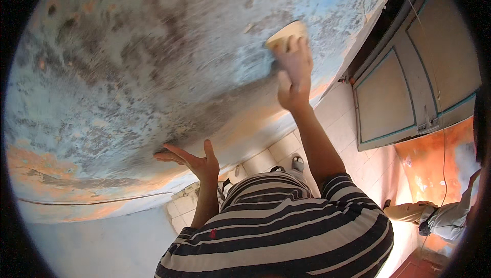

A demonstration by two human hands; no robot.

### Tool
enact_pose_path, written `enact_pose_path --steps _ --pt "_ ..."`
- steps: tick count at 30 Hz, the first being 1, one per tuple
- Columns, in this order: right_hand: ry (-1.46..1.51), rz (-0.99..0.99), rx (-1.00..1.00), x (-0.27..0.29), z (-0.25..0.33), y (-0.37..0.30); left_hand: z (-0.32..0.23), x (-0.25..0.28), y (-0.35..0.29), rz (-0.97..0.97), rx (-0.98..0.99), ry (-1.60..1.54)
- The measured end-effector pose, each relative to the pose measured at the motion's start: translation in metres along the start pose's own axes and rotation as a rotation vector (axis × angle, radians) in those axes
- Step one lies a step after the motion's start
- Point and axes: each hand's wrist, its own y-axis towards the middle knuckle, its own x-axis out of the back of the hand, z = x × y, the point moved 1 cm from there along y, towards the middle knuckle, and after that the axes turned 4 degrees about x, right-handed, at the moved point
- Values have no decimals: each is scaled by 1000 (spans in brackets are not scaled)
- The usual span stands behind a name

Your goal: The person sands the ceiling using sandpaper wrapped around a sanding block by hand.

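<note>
Mottled plaster covers the broad wall (153, 38) behind and above both hands, its skin patchy with chalky blue, grey and sooty black, rough with pits and streaky scuffs, and turning to flaky orange below and to the left of the left hand. Against this surface, just beyond the fingertips of the right hand (295, 71), lies a pale yellow pad (287, 31), smooth-looking and flat, with a rounded outer edge. Slightly blurred, the right hand has hold of it, fingers laid over its face and thumb standing apart below; how firm the grip is, I cannot tell. Lower and to its left, the left hand (197, 163) is spread wide and appears bare, its fingers straight and thumb raised; whether the fingertips touch the plaster I cannot tell. A thin dark cable (92, 203) runs along the wall below and to the left of that hand. Striped knit-like cloth, dark and off-white, forms the wearer's shirt (291, 222) beneath both hands. Between and below them show pale square floor tiles (258, 161). Well to the right of the right hand stand grey panelled shutters (386, 96) edged in teal, with a metal latch (428, 123); below these, near a blotchy orange wall (429, 158), is another person (447, 222) in a light grey top.
</note>
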Motion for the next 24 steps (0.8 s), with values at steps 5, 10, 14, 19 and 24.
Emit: enact_pose_path --steps 5,10,14,19,24 --pt "708 -351 -724 4 -59 5 -49 -24 -9 54 62 12" --pt "126 -92 99 46 -103 33 -99 -55 -14 38 109 -29" --pt "660 -438 -363 43 -169 30 -134 -81 -28 75 102 -27" --pt "228 -132 36 50 -178 16 -148 -113 -57 110 122 -54" --pt "851 -473 -473 21 -209 0 -175 -128 -72 225 183 -150"
